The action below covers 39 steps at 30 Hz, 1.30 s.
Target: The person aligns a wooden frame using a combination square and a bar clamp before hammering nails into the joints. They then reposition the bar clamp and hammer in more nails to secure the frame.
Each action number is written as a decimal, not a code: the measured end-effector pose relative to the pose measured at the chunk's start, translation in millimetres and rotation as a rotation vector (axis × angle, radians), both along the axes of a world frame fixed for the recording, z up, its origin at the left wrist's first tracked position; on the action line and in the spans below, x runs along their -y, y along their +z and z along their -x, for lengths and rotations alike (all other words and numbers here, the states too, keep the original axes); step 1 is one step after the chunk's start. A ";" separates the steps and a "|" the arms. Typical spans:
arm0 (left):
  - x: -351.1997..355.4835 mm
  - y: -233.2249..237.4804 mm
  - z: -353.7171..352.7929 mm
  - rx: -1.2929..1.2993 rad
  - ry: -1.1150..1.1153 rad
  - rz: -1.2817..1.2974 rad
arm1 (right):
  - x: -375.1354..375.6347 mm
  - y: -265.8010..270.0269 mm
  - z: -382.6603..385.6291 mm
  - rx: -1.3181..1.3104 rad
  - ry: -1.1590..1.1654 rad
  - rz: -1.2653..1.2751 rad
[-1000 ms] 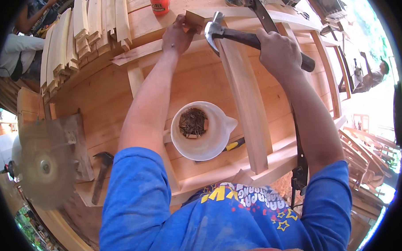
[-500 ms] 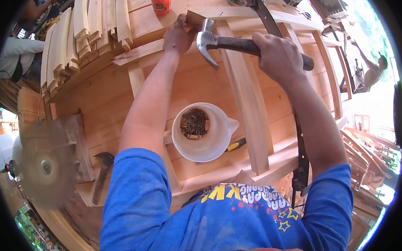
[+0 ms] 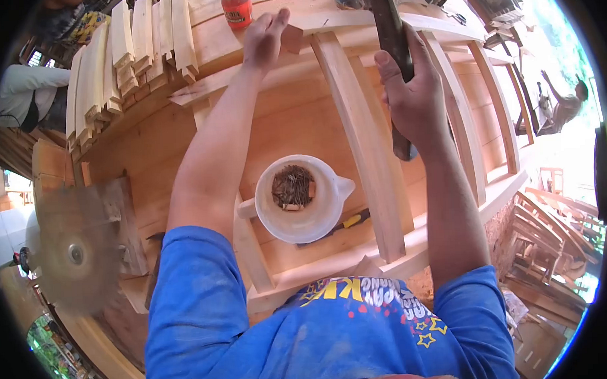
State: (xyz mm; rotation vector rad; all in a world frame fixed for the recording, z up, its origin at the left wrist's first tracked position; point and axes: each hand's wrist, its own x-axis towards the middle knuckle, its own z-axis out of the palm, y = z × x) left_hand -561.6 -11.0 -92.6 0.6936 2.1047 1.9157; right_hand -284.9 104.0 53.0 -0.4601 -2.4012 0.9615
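My right hand grips a claw hammer by its dark handle. The handle stands upright in view and the head is at the top edge, partly cut off. My left hand is over the far rail of a wooden frame, fingers apart and pointing up. A small brown wood piece is right beside its palm. Just to the right, a nail stands up from the rail. Below my hands, a white pitcher holds many nails. A yellow-and-black handled tool lies partly hidden behind it.
At the left is a blurred circular saw blade. Cut wooden strips are stacked at the far left, with a red bottle nearby. Other people sit at the upper left and stand at the right. Wooden frames lie at the right.
My right hand has swung the hammer from nearly level to upright, moving its head up and away from the frame. My left hand has shifted slightly up.
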 end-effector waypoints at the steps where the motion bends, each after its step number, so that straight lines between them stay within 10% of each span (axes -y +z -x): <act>1: -2.2 10.9 -4.8 0.080 0.004 0.032 | 2.9 -7.1 -0.4 -0.047 -0.007 -0.003; 7: -11.1 12.6 -19.6 0.075 0.013 -0.029 | 2.7 -29.8 21.3 0.164 -0.070 0.000; 12: -9.3 13.2 -18.7 0.047 0.049 -0.023 | 20.1 -0.1 11.8 -0.250 -0.062 0.012; 19: -12.5 4.6 -21.4 0.058 0.022 -0.130 | 4.7 -28.9 18.9 0.149 -0.105 -0.064; 27: -11.0 11.3 -16.2 0.098 0.020 -0.093 | -0.7 -23.2 -3.6 -0.476 0.061 -0.285; 31: -9.7 6.9 -19.8 0.088 0.021 -0.091 | -18.4 -51.9 3.0 0.103 0.054 -0.337; 39: -10.1 11.0 -15.7 0.090 0.034 -0.064 | -6.6 -39.0 1.4 -0.458 0.118 -0.464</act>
